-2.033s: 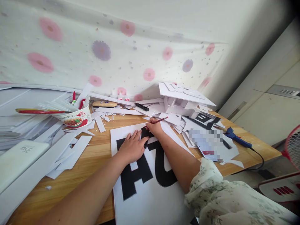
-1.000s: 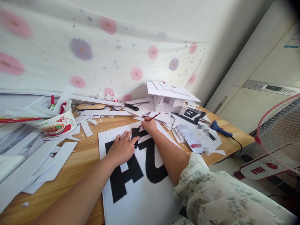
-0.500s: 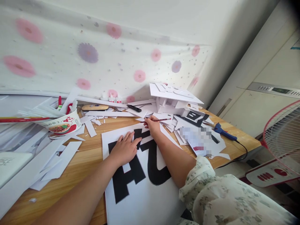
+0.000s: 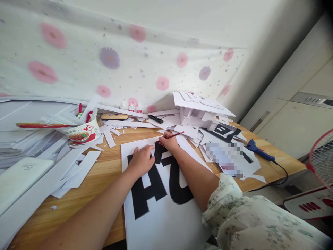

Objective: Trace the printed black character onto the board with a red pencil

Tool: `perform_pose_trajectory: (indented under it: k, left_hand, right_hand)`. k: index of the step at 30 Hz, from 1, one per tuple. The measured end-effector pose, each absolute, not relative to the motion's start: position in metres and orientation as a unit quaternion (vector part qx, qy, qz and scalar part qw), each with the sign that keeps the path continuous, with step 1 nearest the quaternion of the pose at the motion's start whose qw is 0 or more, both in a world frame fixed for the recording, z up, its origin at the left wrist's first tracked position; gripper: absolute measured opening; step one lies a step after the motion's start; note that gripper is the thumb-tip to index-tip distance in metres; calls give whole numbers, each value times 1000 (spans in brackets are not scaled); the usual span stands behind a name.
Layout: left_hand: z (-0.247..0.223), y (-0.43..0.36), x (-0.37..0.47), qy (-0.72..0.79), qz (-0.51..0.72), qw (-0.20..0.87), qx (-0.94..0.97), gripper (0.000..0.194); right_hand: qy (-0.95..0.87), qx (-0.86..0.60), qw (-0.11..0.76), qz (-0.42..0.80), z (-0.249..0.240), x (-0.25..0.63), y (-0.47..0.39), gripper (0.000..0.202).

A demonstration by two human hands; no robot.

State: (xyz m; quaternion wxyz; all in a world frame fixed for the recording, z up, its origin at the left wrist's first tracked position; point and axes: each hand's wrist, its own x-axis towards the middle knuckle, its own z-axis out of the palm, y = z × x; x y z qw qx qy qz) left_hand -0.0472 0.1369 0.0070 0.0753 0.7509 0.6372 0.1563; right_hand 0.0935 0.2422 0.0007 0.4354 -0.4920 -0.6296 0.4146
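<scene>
A white board lies in front of me with black cut-out letters on it. My left hand rests on the black letter A, fingers apart and bent, pressing its upper part. To its right, my right hand pinches a dark red pencil, tip end hidden by the fingers, at the board's far edge. Under and beside this hand lies a smaller black piece. A curved black letter is partly covered by my right forearm.
White scraps and strips crowd the left, with a paper bowl holding tools and a white power bank. Behind are a black utility knife and a white board model. A blue glue gun lies right, near a red-rimmed fan.
The view has swung left, so things sit farther right. My left hand's fingers have drawn in and bent. The pencil in my right hand now slants up more steeply.
</scene>
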Motion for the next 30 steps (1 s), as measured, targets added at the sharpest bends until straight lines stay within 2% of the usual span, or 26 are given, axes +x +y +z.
perform_pose_trajectory:
  k: [3,9,30]
  left_hand:
    - [9,140,-51,666,192,85,716,32]
    - [8,141,-54,659,222,103,711,30]
    - [3,140,-50,642,191,65,740,24]
  right_hand:
    - [-639,-497,428,402,1,93,241,24]
    - [-658,-514,395,382,0,93,243,23]
    - [-683,-495,360,399,6,98,236,30]
